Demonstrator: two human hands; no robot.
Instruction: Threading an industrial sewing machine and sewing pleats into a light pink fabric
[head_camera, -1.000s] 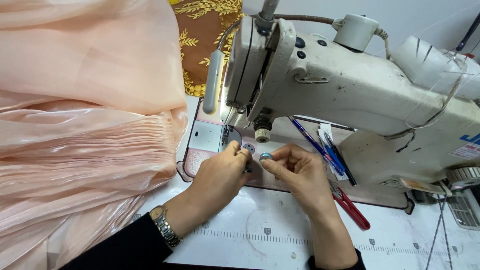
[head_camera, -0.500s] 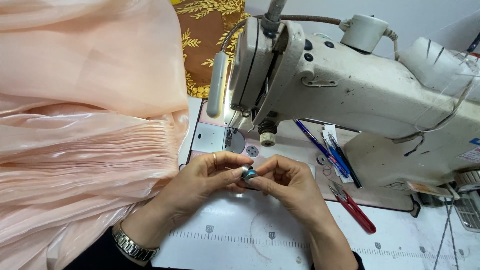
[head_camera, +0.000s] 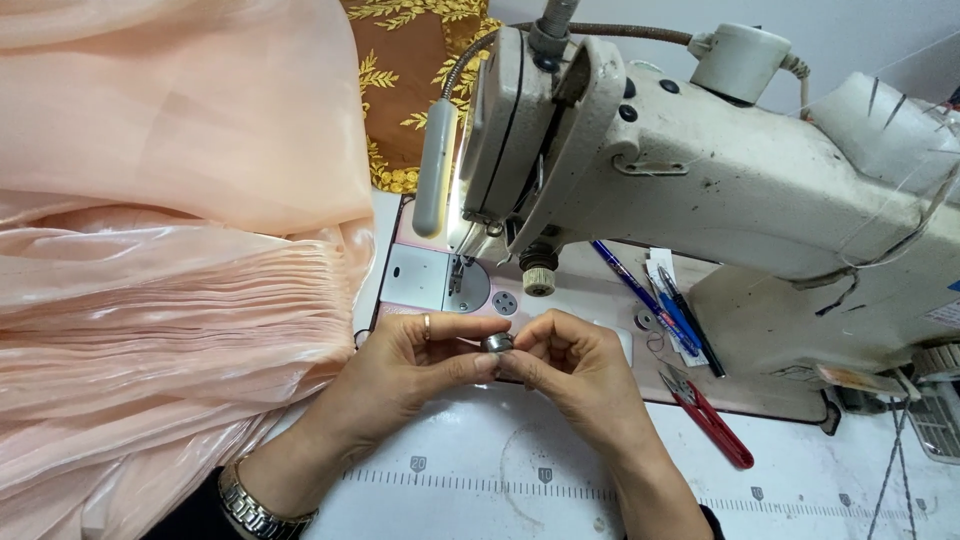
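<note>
Labels on the sewing machine

We see a small white label with blue and red print (head_camera: 944, 313) at the machine's far right edge.

Both hands, left (head_camera: 400, 365) & right (head_camera: 575, 370), are now back from the sewing machine (head_camera: 700, 180) plate, nearer the body over the white counter (head_camera: 480, 460). Small metal bobbin (head_camera: 498, 343) now pinched between both hands' fingertips, vs. apart 1 s ago.

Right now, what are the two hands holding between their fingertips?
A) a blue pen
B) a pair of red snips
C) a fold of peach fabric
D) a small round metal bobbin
D: the left hand and right hand pinch a small round metal bobbin between them; the red snips lie untouched on the table.
</note>
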